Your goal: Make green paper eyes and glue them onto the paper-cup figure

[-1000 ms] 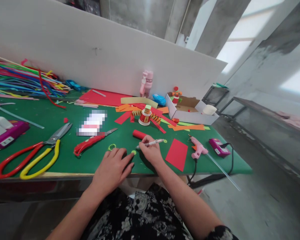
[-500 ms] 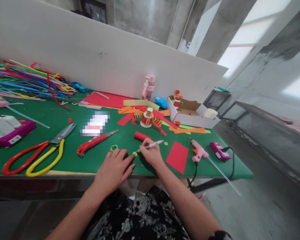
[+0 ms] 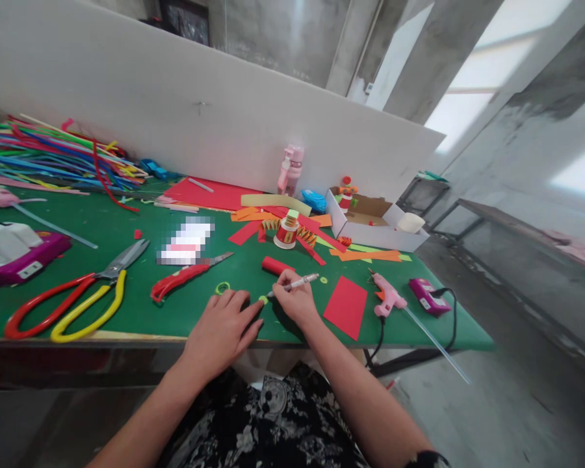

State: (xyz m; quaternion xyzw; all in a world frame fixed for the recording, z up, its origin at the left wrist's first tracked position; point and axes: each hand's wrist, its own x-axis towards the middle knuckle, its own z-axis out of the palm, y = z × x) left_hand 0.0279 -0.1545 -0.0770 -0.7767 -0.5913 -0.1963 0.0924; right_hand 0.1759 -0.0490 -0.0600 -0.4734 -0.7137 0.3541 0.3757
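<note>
My right hand (image 3: 296,300) is closed round a white pen (image 3: 295,283), whose tip rests on a small yellow-green paper disc (image 3: 262,299) lying on the green table (image 3: 141,311). My left hand (image 3: 223,331) lies flat beside it with fingers stretched out, fingertips touching the disc's left edge. A yellow-green paper ring (image 3: 221,287) sits just above the left hand. A short red paper roll (image 3: 275,265) lies just beyond the right hand, and a red paper rectangle (image 3: 346,305) lies to its right.
Large red-and-yellow scissors (image 3: 75,299) and a red-handled knife (image 3: 182,277) lie at left. A pink glue gun (image 3: 389,296) with a cord sits at right. Coloured strips (image 3: 49,156), a cardboard box (image 3: 375,221), a pink bottle (image 3: 292,170) and a white board (image 3: 185,110) stand behind.
The view shifted slightly a second ago and has held since. Both hands stay at the disc, the pen tip barely moving.
</note>
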